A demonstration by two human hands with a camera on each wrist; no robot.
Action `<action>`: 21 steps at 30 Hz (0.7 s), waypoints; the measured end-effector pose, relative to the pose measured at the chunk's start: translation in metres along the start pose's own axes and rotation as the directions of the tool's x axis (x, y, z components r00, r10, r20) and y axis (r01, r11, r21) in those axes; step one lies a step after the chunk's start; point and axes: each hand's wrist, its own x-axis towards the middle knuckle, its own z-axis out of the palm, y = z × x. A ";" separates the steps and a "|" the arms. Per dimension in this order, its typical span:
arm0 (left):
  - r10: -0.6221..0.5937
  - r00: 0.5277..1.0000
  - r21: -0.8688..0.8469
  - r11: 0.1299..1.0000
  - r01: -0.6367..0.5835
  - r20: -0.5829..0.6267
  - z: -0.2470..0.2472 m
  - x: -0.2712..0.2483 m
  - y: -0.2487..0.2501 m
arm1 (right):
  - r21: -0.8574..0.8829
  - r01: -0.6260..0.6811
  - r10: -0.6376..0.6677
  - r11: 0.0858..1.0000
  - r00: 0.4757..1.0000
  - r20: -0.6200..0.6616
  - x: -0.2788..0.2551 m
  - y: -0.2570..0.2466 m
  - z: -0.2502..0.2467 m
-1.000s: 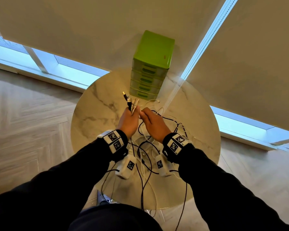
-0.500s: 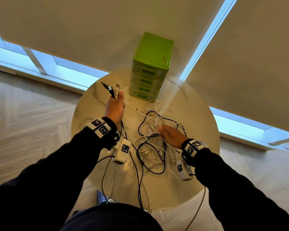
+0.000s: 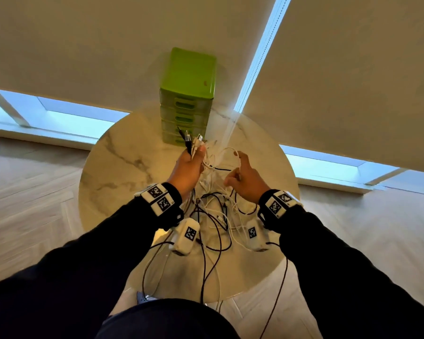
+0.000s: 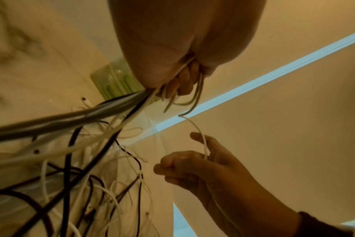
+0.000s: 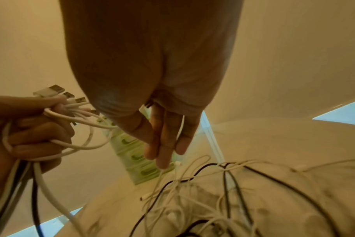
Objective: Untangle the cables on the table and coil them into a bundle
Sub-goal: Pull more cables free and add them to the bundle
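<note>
The left hand (image 3: 187, 167) grips a bunch of black and white cables (image 3: 213, 216) by their plug ends, raised above the round marble surface (image 3: 113, 172). The right hand (image 3: 246, 177) pinches one thin white cable (image 4: 203, 141) beside it, fingers loosely curled. The remaining tangle lies on the surface before a green drawer unit (image 3: 189, 94).

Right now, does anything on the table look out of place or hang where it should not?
Yes. Several black and white cables run over the near edge of the round marble table and hang toward the floor, still tangled.

Two hands (image 3: 187, 167), one round marble table (image 3: 113, 167), one green drawer unit (image 3: 189, 77), tangled black and white cables (image 3: 216, 216) too many to count
</note>
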 end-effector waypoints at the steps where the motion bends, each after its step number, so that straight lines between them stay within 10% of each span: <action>1: 0.010 0.998 -0.009 1.000 -0.010 0.057 0.009 -0.002 0.001 | -0.025 -0.047 0.047 0.999 0.999 -0.004 -0.004 0.010 -0.005; 4: 0.031 0.982 0.018 0.999 -0.035 0.187 0.041 -0.011 0.003 | -0.173 -0.183 0.174 0.968 0.982 -0.070 -0.027 0.043 -0.025; 11: 0.025 0.923 0.119 0.990 -0.076 0.384 0.129 -0.037 -0.006 | -0.126 0.007 -0.024 0.992 0.991 -0.131 -0.106 0.048 -0.038; 21: -0.005 0.892 0.201 0.975 -0.097 0.452 0.172 -0.051 -0.016 | -0.010 -0.270 0.252 0.963 0.909 -0.331 -0.187 0.092 -0.049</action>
